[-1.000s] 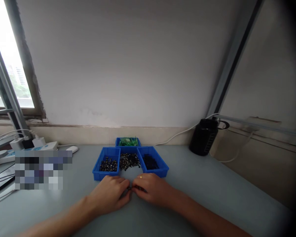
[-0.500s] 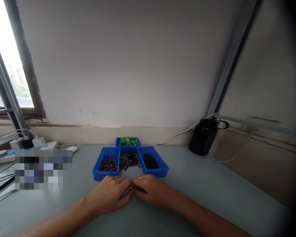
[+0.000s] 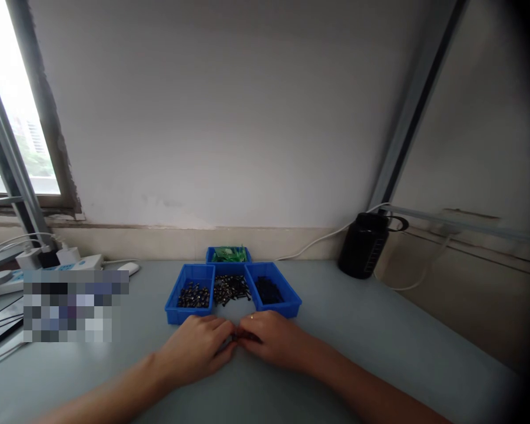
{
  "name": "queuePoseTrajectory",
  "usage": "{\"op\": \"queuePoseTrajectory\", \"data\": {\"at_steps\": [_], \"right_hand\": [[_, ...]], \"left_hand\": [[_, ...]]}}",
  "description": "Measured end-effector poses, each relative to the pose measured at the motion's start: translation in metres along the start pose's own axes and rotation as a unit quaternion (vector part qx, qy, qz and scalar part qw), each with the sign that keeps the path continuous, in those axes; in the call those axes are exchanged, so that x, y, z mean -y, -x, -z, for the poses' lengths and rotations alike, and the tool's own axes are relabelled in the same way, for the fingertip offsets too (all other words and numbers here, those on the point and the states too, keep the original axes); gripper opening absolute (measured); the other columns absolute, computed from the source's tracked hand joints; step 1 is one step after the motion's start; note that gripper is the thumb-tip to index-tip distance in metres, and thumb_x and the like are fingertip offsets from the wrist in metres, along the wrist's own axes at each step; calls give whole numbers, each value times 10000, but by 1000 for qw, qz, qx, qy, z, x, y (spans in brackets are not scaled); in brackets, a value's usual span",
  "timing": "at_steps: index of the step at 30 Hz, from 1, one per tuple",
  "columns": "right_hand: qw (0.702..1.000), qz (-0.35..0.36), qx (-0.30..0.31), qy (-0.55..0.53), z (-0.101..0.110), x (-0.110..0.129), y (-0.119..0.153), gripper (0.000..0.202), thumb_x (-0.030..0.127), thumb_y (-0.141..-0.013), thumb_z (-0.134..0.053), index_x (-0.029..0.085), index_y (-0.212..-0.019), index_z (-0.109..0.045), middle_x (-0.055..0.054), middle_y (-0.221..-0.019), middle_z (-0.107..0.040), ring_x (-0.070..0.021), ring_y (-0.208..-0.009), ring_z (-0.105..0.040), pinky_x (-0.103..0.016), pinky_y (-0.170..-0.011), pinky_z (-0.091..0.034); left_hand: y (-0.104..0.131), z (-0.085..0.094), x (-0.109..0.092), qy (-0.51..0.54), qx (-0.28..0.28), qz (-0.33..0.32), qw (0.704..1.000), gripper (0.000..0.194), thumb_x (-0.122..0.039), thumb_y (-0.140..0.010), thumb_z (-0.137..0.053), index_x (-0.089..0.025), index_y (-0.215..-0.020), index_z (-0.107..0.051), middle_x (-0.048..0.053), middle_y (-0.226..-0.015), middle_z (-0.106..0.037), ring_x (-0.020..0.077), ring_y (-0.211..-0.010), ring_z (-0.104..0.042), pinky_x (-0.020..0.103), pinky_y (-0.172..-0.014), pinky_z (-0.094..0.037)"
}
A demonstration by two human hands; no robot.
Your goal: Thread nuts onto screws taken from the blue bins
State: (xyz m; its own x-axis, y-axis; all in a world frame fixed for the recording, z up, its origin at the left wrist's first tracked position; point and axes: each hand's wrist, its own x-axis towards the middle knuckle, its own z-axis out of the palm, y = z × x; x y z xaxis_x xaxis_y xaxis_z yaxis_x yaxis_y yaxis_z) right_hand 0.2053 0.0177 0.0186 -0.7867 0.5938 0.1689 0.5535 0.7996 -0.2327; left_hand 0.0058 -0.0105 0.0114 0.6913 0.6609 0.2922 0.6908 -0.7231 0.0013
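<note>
My left hand (image 3: 202,346) and my right hand (image 3: 271,341) meet at the fingertips just in front of the blue bins. Both are closed in a pinch around something small and dark between them, mostly hidden by the fingers. Small metal parts (image 3: 194,295) lie in the left blue bin (image 3: 174,316). The right blue bin (image 3: 280,309) holds a dark heap of small pieces (image 3: 268,290). Between these bins, dark screw-like parts (image 3: 232,287) spill forward onto the table.
Behind stands another blue bin (image 3: 209,257) with green packaging (image 3: 229,254). A black bottle (image 3: 363,246) is at the back right. Power strip (image 3: 88,263), cables and a white mouse (image 3: 133,268) lie at the left on the grey table (image 3: 357,330).
Both hands stay almost in place with fingertips together. The shiny bit seen between them before is now mostly covered.
</note>
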Motion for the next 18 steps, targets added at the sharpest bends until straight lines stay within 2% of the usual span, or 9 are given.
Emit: {"op": "queuePoseTrajectory", "data": {"at_steps": [6, 13, 18], "right_hand": [[1000, -8, -1, -13, 2, 0, 1, 153, 275, -865, -507, 176, -808, -610, -12, -774, -633, -149, -717, -577, -228, -629, -378], [1000, 20, -9, -13, 2, 5, 0, 147, 250, -868, -499, 170, -806, -606, -16, -769, -638, -145, -700, -568, -226, -621, -368], [1000, 10, -14, 3, 1, 6, 1, 121, 223, -852, -504, 171, -792, -595, -12, -760, -628, -142, -697, -561, -226, -612, -357]], "left_hand": [[0, -1, 0, -7, 10, 11, 1000, 142, -252, -879, -423, -182, -797, -514, 10, -710, -592, 170, -645, -592, 255, -561, -442], [-3, -3, 0, -2, 38, 8, 999, 97, -234, -862, -452, -182, -801, -506, 13, -756, -616, 176, -687, -603, 257, -592, -456], [-2, -4, 0, -7, 38, 14, 999, 106, -235, -857, -448, -185, -783, -505, 11, -744, -616, 178, -682, -603, 256, -589, -454]]}}
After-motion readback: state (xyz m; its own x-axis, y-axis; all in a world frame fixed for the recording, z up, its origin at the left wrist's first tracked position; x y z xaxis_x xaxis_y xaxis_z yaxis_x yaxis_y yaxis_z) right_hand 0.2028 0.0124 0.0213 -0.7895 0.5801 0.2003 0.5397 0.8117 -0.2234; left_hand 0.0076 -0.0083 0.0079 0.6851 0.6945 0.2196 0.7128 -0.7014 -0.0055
